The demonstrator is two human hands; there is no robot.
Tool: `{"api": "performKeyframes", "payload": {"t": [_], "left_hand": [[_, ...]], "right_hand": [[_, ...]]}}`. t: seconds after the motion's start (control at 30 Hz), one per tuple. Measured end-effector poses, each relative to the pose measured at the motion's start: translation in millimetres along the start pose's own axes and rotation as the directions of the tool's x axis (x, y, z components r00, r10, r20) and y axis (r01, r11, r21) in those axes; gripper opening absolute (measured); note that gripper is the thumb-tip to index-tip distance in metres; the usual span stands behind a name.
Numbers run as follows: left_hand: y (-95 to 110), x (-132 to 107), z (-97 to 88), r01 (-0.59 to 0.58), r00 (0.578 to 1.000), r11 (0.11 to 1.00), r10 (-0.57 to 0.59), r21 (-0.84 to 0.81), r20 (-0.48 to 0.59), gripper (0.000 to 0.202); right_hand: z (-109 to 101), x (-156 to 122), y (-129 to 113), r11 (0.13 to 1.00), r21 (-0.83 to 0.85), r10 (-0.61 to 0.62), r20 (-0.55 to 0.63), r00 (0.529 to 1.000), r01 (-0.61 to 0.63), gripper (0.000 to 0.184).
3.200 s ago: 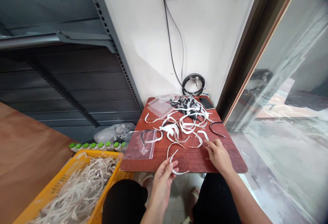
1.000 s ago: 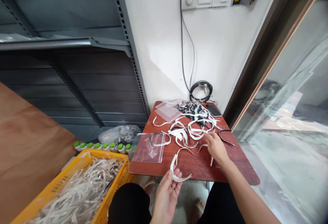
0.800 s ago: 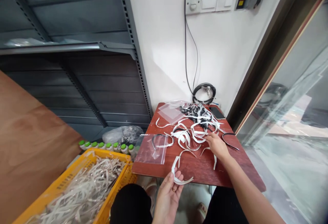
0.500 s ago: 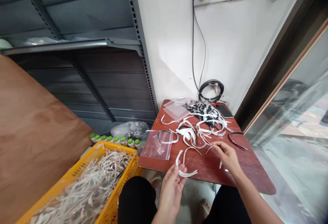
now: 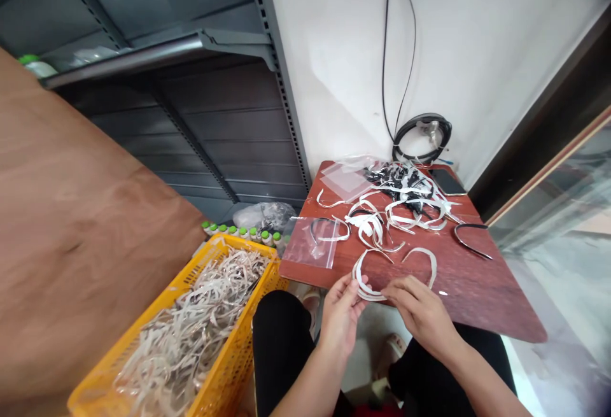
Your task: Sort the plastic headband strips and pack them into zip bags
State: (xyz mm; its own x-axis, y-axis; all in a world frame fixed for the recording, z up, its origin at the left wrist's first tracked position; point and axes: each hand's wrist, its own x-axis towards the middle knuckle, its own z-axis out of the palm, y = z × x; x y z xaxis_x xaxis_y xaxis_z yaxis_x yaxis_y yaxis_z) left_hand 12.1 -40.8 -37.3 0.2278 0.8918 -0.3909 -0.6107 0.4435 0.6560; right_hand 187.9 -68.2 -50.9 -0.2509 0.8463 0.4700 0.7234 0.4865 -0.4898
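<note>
Left hand (image 5: 340,315) grips a curved white plastic strip (image 5: 361,283); right hand (image 5: 420,314), fingers loosely curled, touches its end at the near edge of the red tabletop (image 5: 477,283).

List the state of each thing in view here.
left hand: holding the white strip
right hand: fingers at the strip, contact unclear
yellow crate: heaped with pale strips
plastic bag: lying flat on the table
black band: lying loose
phone: lying flat, screen dark
cable coil: resting against the wall
</note>
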Motion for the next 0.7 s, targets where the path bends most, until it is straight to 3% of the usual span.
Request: {"api": "performKeyframes", "payload": {"t": [0.23,0.37,0.47,0.57,0.7], "left_hand": [[-1.4,3.4,-5.9,0.029,0.999,0.999,-0.028,0.017,-0.038,0.034],[-2.5,8.3,-14.3,0.036,0.996,0.999,-0.034,0.031,-0.081,0.032],[-2.0,10.1,-20.4,0.05,0.993,0.998,-0.045,0.036,-0.109,0.031],[-2.5,7.6,-24.0,0.07,0.99,0.997,-0.066,0.032,-0.121,0.032],[-5.5,1.8,-25.2,0.102,0.989,0.994,-0.097,0.039,-0.114,0.036]], "right_hand": [[-0.9,4.1,-14.2,1.0,-0.018,-0.021,0.095,0.995,0.023,0.026],[-9.4,11.6,-11.7,0.996,0.092,0.004,0.172,0.985,-0.02,0.024],[-15.3,22.3,22.2,0.991,0.077,0.104,0.093,0.99,-0.112,0.023],[-20.2,37.3,77.7,0.932,-0.238,0.264,-0.076,0.962,-0.275,0.023],[-24.2,59.4,138.5,0.862,-0.376,0.297,-0.168,0.94,-0.34,0.031]]}}
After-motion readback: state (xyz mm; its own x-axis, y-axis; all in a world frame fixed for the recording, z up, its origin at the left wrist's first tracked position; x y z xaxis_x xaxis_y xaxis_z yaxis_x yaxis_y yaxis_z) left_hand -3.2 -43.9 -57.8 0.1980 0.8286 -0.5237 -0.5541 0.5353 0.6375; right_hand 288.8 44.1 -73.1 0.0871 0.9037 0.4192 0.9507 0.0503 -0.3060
